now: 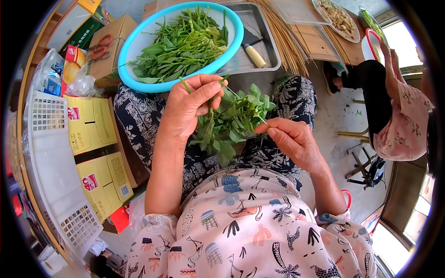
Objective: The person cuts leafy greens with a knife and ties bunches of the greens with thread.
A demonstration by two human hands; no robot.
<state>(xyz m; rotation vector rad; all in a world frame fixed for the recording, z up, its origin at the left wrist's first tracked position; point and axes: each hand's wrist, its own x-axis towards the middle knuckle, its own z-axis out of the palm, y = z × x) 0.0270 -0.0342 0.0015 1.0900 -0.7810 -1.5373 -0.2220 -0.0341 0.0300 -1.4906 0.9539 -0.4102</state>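
Above my lap, my left hand (197,99) is closed round green stems, with leaves hanging below its fingers. My right hand (289,139) pinches one end of a thin skewer (263,120), to the right of the leaves. The skewer runs up and left behind or through the bunch of leafy greens (232,123); its middle is hidden by leaves. Beyond my hands a blue-rimmed basin (124,74) holds a heap of loose leafy stems (185,46).
A metal tray (273,62) with a pale-handled knife (254,55) lies right of the basin, beside many thin sticks (282,37). Scissors (101,47) rest on a carton at left. A co-worker (398,111) sits at right, near a plate of food (336,18).
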